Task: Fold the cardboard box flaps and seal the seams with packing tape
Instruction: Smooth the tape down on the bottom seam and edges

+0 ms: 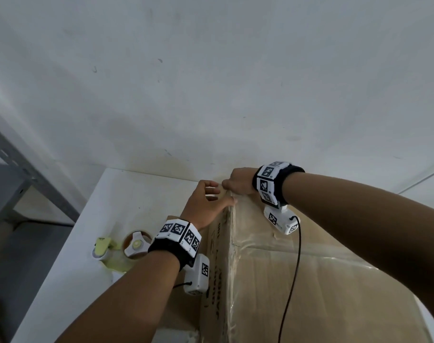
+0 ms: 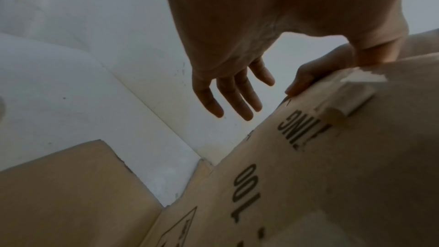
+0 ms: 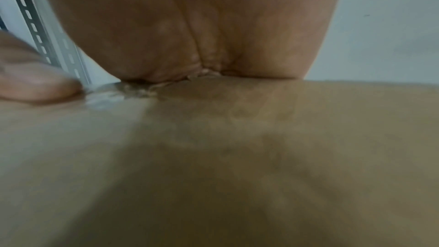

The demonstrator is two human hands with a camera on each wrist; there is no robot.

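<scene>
The left hand (image 1: 203, 204) sits at the far left corner of the cardboard box (image 1: 297, 280), its thumb laid along the box's top edge while the fingers (image 2: 234, 89) reach out straight and loose beyond the corner, holding nothing; the left wrist view shows them spread in the air above the white table (image 1: 126, 194). Just beside it, the right hand (image 1: 238, 183) lies palm down on the far edge of the box top, fingers bent over the corner and pressing on the clear packing tape (image 1: 245, 216) there. The right wrist view shows only the heel of that palm flat against the cardboard, so how tightly the fingers curl is hard to tell. The two hands almost touch at the corner. The box stands on the table against the white wall (image 1: 211, 82), its top flaps closed, with glossy tape running along the left edge seam and another strip crossing the top. Printed black lettering runs down the box's left side (image 2: 247, 191), and a short tab of tape (image 2: 351, 97) is folded over that side near the corner. A flat cardboard flap (image 2: 59, 194) lies on the table at the foot of the box. To the left of the left wrist, a tape dispenser (image 1: 121, 248) with a brown roll and pale yellow parts rests on the table. A grey slotted metal shelf upright (image 1: 25, 167) stands at the far left.
</scene>
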